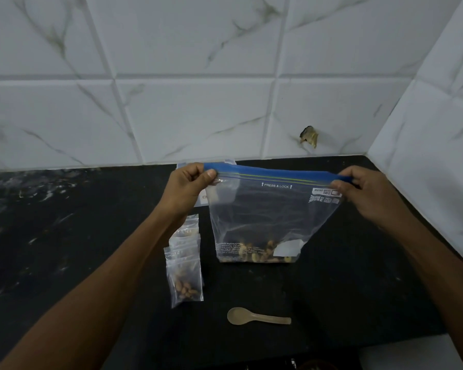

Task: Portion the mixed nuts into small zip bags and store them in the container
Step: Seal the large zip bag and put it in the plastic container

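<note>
Left hand (187, 188) and right hand (366, 193) each pinch an end of the blue zip strip of the large bag (267, 217), held upright on the counter (358, 276), a few mixed nuts (254, 253) left inside. We should press along the strip evenly; filled small zip bags (185, 265) lie just left.

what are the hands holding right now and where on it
Both hold the large zip bag of nuts: left hand and right hand each pinch one end of its blue zip strip.
</note>
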`<state>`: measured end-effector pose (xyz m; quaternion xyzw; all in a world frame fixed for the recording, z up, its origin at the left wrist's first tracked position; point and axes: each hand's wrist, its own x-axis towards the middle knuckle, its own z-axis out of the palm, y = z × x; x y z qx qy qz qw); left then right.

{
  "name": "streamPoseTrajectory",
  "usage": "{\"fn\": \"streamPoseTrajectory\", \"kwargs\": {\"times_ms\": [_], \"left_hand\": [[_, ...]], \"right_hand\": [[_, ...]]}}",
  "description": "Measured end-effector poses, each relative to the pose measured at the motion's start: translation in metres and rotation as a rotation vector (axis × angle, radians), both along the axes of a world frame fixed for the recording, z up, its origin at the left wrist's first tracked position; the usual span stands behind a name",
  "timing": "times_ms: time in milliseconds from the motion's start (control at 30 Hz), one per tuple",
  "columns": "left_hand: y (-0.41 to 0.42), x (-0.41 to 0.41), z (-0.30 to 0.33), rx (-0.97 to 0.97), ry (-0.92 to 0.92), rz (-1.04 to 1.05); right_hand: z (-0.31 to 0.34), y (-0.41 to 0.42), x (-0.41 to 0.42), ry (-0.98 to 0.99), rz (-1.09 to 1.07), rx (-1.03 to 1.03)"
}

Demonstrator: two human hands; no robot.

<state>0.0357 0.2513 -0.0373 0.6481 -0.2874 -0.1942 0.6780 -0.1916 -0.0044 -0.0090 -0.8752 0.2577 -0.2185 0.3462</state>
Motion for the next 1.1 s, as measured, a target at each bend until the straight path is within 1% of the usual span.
{"fn": "streamPoseTrajectory", "kwargs": {"times_ms": [100, 233, 300, 400, 467, 533, 667, 733, 767, 900, 1100], "left_hand": [[0.003, 0.0, 0.0, 0.061, -0.03, -0.03], [0.002, 0.001, 0.007, 0.085, -0.047, -0.043], [0.0, -0.002, 0.01, 0.101, -0.057, -0.056], [-0.001, -0.004, 0.017, 0.169, -0.135, -0.073], [0.001, -0.003, 0.024, 0.252, -0.25, -0.097], [0.0, -0.002, 0.033, 0.356, -0.433, -0.119], [-0.009, -0.005, 0.054, 0.657, -0.925, -0.132], [-0.02, -0.01, 0.061, 0.762, -1.131, -0.123], [-0.025, -0.013, 0.064, 0.785, -1.175, -0.132], [-0.049, -0.027, 0.07, 0.816, -1.223, -0.204], [-0.067, -0.04, 0.072, 0.815, -1.269, -0.222]], "right_hand": [[0.003, 0.0, -0.004, 0.103, 0.06, -0.015], [0.019, 0.011, 0.001, 0.212, 0.173, -0.203], [0.028, 0.016, 0.011, 0.244, 0.207, -0.264], [0.039, 0.02, 0.03, 0.348, 0.29, -0.332], [0.041, 0.024, 0.044, 0.436, 0.348, -0.379], [0.04, 0.027, 0.056, 0.457, 0.367, -0.429], [0.044, 0.03, 0.067, 0.442, 0.39, -0.479], [0.047, 0.032, 0.069, 0.462, 0.413, -0.482], [0.047, 0.033, 0.07, 0.472, 0.424, -0.478], [0.047, 0.04, 0.074, 0.494, 0.431, -0.478], [0.036, 0.056, 0.082, 0.374, 0.386, -0.498]]}}
